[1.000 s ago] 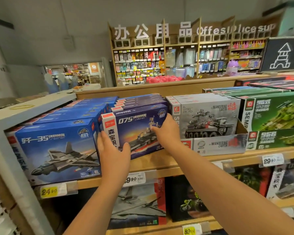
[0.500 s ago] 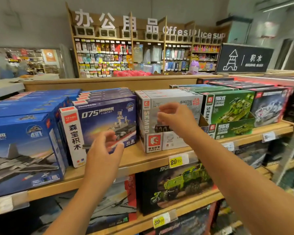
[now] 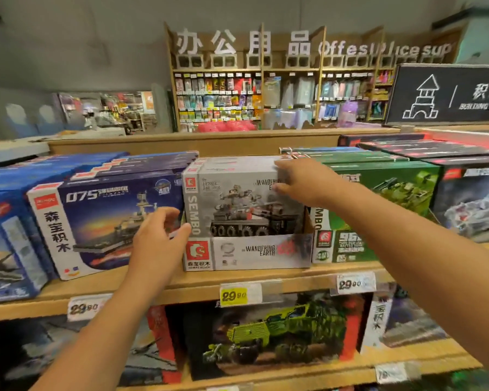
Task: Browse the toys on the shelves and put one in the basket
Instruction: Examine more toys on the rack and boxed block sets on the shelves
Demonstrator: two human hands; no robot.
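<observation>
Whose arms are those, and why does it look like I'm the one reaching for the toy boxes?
The camera sits on a person's head, so you see what they see. This is a toy shelf in a shop. The left hand and right hand reach for the grey tank box, one at each side. The right fingers touch its top corner; nothing is lifted yet. Beside it stand a blue ship box and a green tank box. Yellow and white price tags hang below. No basket shows.

grey box (image 3: 237,198): SEMBO, WANDERING EARTH | blue box (image 3: 102,221): 075 | yellow price tag (image 3: 233,295): 29.90
</observation>
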